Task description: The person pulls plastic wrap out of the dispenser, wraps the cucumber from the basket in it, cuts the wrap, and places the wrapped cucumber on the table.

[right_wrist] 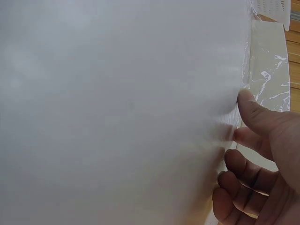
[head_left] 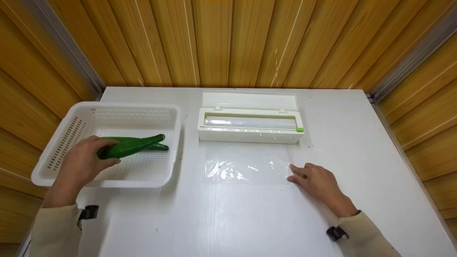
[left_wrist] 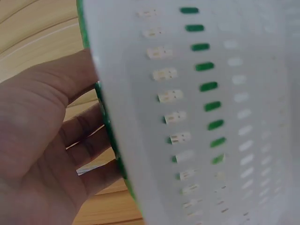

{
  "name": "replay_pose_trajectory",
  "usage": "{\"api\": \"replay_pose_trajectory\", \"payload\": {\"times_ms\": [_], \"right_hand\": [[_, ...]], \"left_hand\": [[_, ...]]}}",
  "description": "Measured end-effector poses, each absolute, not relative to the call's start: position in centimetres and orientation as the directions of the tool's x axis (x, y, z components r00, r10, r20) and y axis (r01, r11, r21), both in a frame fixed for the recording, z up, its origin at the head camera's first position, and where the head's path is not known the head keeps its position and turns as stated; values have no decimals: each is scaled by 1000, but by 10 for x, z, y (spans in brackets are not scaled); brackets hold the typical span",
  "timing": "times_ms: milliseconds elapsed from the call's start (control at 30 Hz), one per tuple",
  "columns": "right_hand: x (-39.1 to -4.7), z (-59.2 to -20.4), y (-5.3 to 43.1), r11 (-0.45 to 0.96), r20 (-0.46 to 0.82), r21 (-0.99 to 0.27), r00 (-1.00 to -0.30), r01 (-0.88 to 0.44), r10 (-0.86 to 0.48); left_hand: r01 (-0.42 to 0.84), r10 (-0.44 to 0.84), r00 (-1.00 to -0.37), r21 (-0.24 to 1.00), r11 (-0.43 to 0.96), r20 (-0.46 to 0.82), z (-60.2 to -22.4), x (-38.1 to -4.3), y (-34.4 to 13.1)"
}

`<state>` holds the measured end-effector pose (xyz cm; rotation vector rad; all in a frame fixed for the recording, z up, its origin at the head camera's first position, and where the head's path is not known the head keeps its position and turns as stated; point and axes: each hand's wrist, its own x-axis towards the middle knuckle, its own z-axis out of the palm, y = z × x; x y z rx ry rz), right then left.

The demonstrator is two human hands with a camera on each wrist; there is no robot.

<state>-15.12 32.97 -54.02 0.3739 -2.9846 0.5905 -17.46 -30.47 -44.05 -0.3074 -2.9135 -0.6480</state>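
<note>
My left hand point(head_left: 84, 157) reaches into a white plastic basket point(head_left: 176, 142) and holds a glossy dark green cucumber point(head_left: 134, 146) between thumb and fingers, its far end pointing right and tilted up. Under it lies more green, with a cucumber end point(head_left: 161, 147) showing on the basket floor. The left wrist view has the hand point(left_wrist: 42, 122) beside the slotted basket wall point(left_wrist: 126, 117), which hides most of the cucumber. On the right, thumb and fingers of my right hand point(head_left: 317, 182) pinch the corner of a clear cling film sheet point(head_left: 246, 167) pulled from a white dispenser point(head_left: 250, 137).
The dispenser's lid point(head_left: 250, 101) stands open at the back, with the film roll point(head_left: 250, 122) inside and a green slider point(head_left: 300, 129) at its right end. Wood-panelled walls point(head_left: 214, 43) border the white table point(head_left: 221, 221) at the back and both sides.
</note>
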Motion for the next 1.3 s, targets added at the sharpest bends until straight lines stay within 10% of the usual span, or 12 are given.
{"api": "replay_pose_trajectory", "payload": {"times_ms": [500, 1300], "right_hand": [[-153, -538, 329, 897, 119, -369, -970, -243, -214], [-152, -538, 329, 904, 89, -369, -976, -216, -197]], "left_hand": [[370, 234, -884, 300, 879, 404, -408, -169, -255], [489, 350, -838, 292, 822, 420, -406, -182, -150]]}}
